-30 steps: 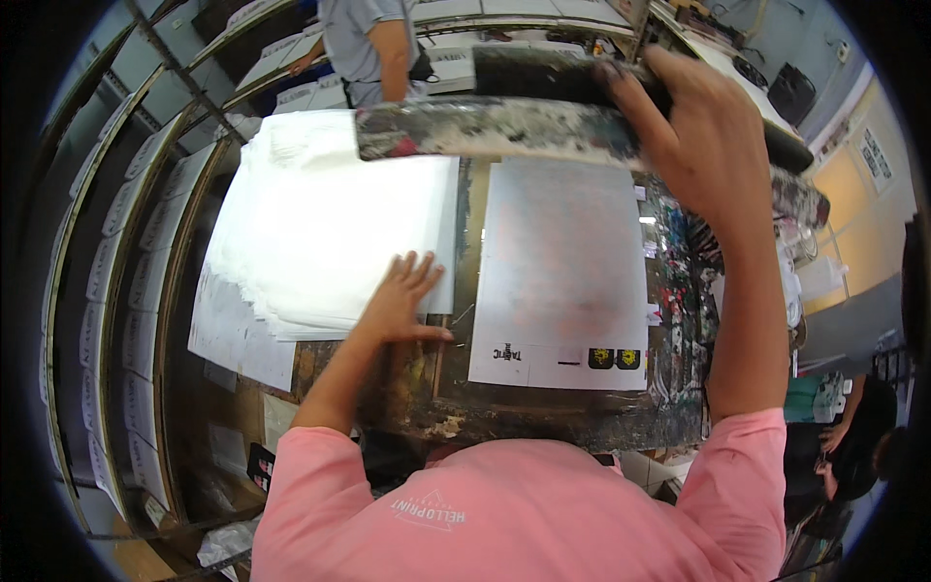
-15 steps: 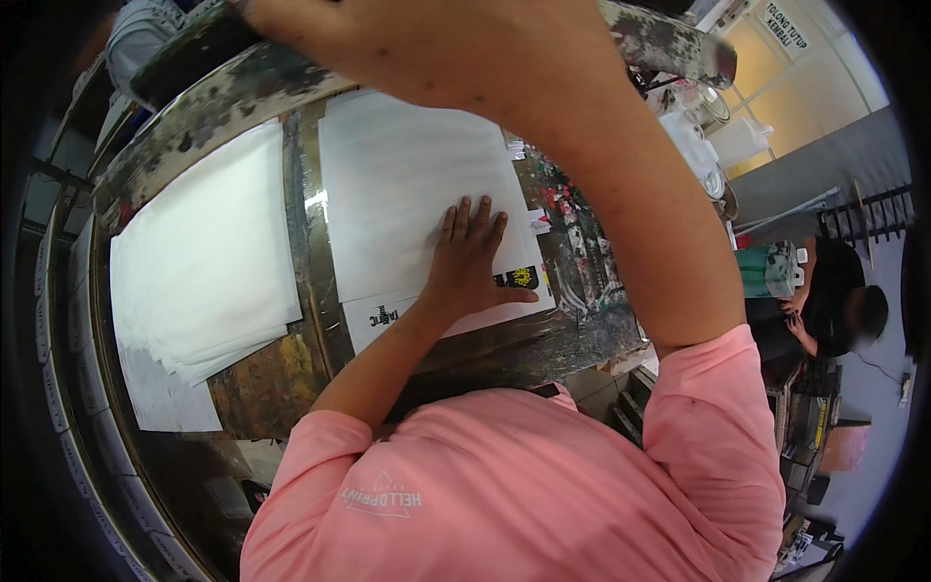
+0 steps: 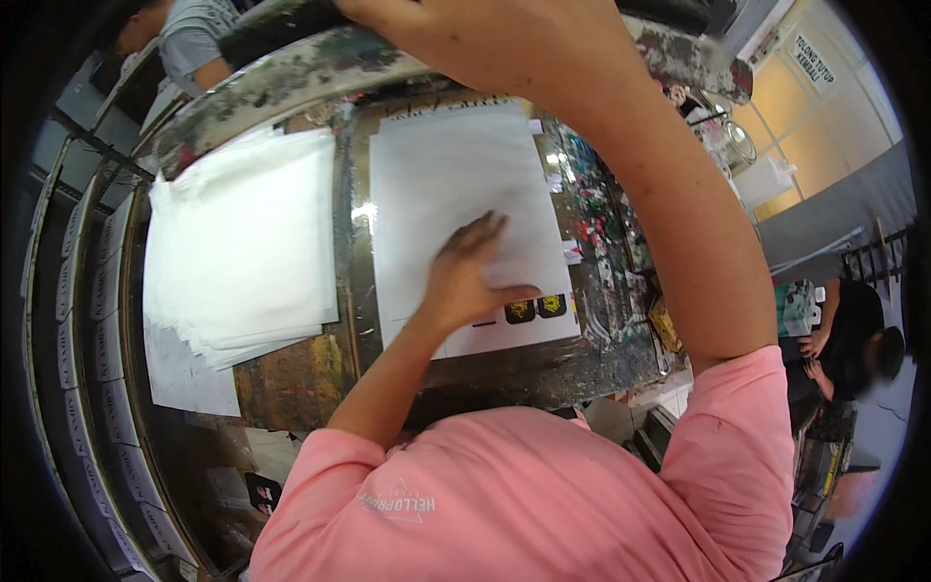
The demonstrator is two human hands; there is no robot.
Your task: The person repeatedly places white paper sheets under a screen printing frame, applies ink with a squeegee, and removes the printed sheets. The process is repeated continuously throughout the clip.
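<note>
My left hand (image 3: 465,276) rests on a translucent white sheet (image 3: 436,160), thumb held out to the side and fingers extended but slightly blurred. Beneath that sheet lies a white printed sheet (image 3: 456,344), its near edge showing black squares with yellow designs (image 3: 535,307). My right hand (image 3: 456,34) is raised across the top of the view, beside a paint-stained bar (image 3: 281,73). Its fingertips run out of the picture, so I cannot see what they touch. Left of the sheets, a stack of white sheets (image 3: 242,233) lies on the worktable.
The worktable (image 3: 291,383) is stained with paint. A rack with labelled shelves (image 3: 112,388) stands at the left. A person in grey (image 3: 189,44) is at the upper left; another in black (image 3: 849,330) is at the right, near a green container (image 3: 795,308). White containers (image 3: 761,184) stand at the upper right.
My left hand's fingers have drawn closer together on the sheet. More of the black and yellow print shows beside the thumb. The whole view has shifted; my right arm stays raised.
</note>
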